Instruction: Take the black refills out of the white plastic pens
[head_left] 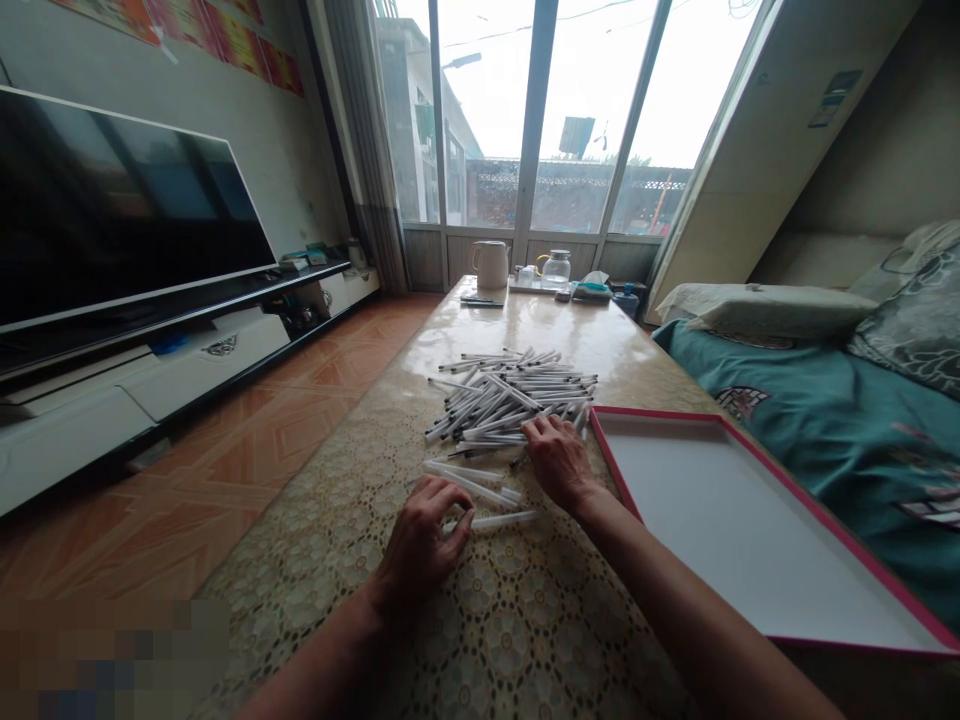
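Observation:
A heap of thin white pens (510, 395) lies on a long table with a lace-patterned cover (420, 620). A few loose pens (469, 480) lie nearer to me. My left hand (421, 535) rests on the table with fingers curled over the end of one loose pen (504, 520). My right hand (556, 458) lies palm down at the near edge of the heap, fingers bent onto the pens there. Whether those fingers grip anything is hidden.
A shallow white tray with a red rim (750, 520) lies at my right. At the table's far end stand a white kettle (491, 264), a glass pot (556, 268) and small items. A television (112, 210) is on the left, a bed with teal cover (847, 430) on the right.

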